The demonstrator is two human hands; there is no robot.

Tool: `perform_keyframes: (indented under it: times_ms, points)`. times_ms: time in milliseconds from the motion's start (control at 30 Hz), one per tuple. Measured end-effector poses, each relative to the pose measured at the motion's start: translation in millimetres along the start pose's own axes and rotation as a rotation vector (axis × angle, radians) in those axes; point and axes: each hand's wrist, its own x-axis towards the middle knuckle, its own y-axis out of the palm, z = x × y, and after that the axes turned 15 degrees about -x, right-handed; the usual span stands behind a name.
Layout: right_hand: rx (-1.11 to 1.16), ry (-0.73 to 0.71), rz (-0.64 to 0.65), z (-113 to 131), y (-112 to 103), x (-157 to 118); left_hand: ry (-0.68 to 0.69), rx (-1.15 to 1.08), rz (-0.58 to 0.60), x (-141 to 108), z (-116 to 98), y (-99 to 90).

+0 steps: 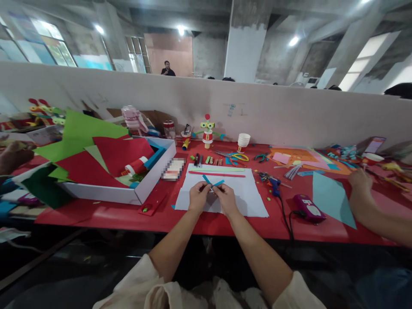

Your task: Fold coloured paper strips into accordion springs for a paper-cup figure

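Blue paper strips (219, 183) stick out in a V from between my fingertips, above a white sheet (251, 201) on the red tabletop. My left hand (198, 196) pinches the left side of the blue paper, its fingers closed. Opposite it, my right hand (225, 198) pinches the right side, and the fingertips of both hands nearly meet. Whether this is one folded strip or two crossed ones I cannot tell. Just beyond my hands, a red strip (222, 174) and a pale green strip (225, 170) lie across the sheet.
A white box (106, 193) of coloured paper stands at left. Right of the sheet lie a blue glue gun (274, 184) and a purple power box (309, 208) with a cord. Scissors (240, 157), pliers (261, 157) and a paper-cup figure (207, 136) are behind. Another person's arm (370, 210) rests at right.
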Motion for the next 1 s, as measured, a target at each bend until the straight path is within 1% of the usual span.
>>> perform_keyframes:
  times_ms: [200, 400, 633, 833, 1000]
  points:
    - [0.039, 0.003, -0.010, -0.8, -0.5, -0.4, -0.050, -0.031, 0.078, 0.0, 0.2, -2.8]
    - [0.100, 0.032, 0.020, -1.3, 0.7, -0.5, -0.116, -0.090, 0.088, 1.3, 0.0, -8.6]
    - [0.158, 0.054, 0.049, 0.5, -0.1, -0.9, -0.150, -0.123, 0.098, 3.0, -0.4, -10.5]
    - [0.134, 0.042, 0.034, -0.8, 1.1, -1.5, -0.173, -0.135, 0.101, 2.3, -1.0, -11.0]
    - [0.080, 0.055, 0.030, 4.9, 1.6, 1.0, -0.219, -0.112, 0.117, 7.1, -4.6, -10.5]
